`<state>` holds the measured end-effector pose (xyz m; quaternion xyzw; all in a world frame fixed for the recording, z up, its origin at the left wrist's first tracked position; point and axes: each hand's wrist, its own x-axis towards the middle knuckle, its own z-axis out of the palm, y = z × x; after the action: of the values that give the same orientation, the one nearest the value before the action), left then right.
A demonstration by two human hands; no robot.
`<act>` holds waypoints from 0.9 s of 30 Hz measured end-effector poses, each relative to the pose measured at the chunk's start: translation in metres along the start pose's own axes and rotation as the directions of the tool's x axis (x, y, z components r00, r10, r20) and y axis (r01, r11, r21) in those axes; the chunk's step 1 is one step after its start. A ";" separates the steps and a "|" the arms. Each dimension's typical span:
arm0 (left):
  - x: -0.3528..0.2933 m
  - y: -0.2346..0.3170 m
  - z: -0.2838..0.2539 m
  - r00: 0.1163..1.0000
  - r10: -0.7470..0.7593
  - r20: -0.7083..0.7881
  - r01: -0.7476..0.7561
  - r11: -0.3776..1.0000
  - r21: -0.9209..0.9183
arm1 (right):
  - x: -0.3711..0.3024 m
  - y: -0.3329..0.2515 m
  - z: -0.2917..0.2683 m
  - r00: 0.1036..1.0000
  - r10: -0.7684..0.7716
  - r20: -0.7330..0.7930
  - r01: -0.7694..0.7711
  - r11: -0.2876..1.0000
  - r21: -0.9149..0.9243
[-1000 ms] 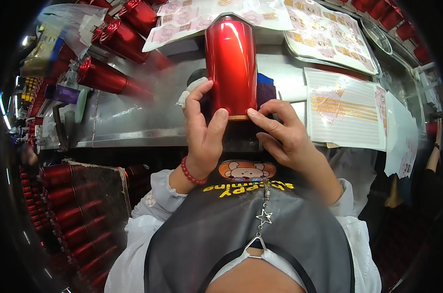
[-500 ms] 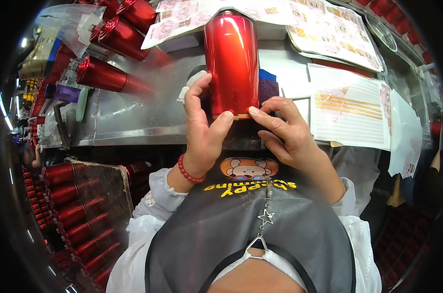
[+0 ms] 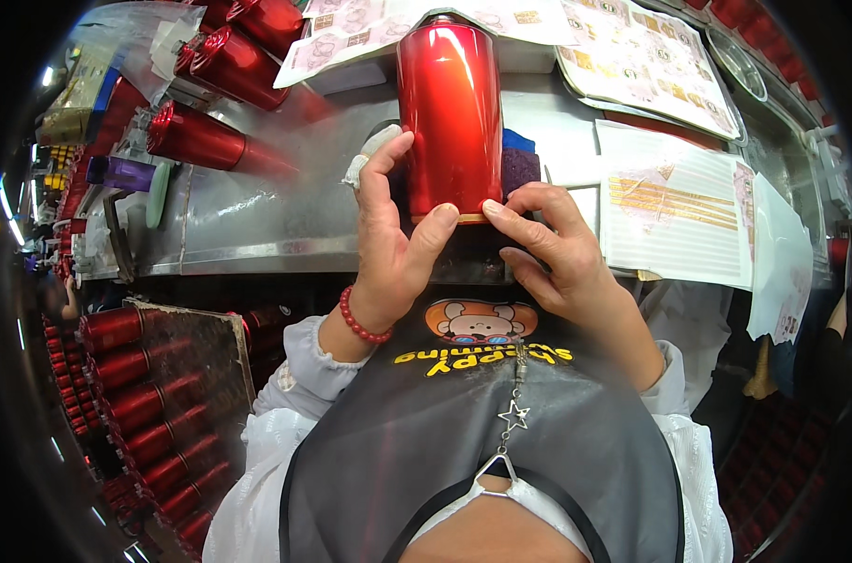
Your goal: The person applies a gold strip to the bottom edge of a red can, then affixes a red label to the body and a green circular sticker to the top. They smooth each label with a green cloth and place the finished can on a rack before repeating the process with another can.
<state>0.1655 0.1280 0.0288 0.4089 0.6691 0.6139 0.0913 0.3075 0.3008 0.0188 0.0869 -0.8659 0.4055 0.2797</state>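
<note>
A glossy red cylinder, shaped like a flask [image 3: 451,122], lies lengthwise in front of me, its near end toward my body. A thin gold strip [image 3: 471,219] runs along its near rim. My left hand [image 3: 388,220] grips the left side, index finger against the wall and thumb pressed at the rim over the strip. White covers [image 3: 362,161] wrap other fingertips of that hand. My right hand [image 3: 559,246] presses a fingertip on the strip's right end, its other fingers curled. Beneath the flask, a dark purple and blue cloth [image 3: 519,164] shows on the right.
More red flasks [image 3: 196,136] lie at the left of the metal table [image 3: 276,225]. Sticker sheets [image 3: 646,61] are stacked at the back right. A white sheet with gold strips [image 3: 670,202] lies right of my hand. Racked red flasks [image 3: 149,413] stand lower left.
The flask has shifted slightly right. My left thumb has slid right along the rim, and the gold strip now looks flatter against it. My right fingertip stays at its right end.
</note>
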 end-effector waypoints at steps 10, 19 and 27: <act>-0.001 -0.002 0.001 1.000 0.016 0.004 -0.016 0.999 -0.028 | 0.008 -0.015 -0.001 1.000 -0.010 -0.029 0.007 0.995 -0.100; -0.002 -0.005 -0.005 1.000 -0.015 0.027 0.018 0.995 -0.102 | 0.011 -0.020 -0.001 0.999 -0.006 -0.042 0.002 0.996 -0.092; 0.000 -0.005 -0.004 1.000 -0.003 0.026 0.004 0.999 -0.053 | 0.005 -0.016 -0.006 0.999 0.052 0.002 -0.052 0.998 -0.024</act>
<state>0.1607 0.1251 0.0255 0.4132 0.6519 0.6260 0.1119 0.3116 0.2952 0.0351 0.0614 -0.8730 0.4022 0.2690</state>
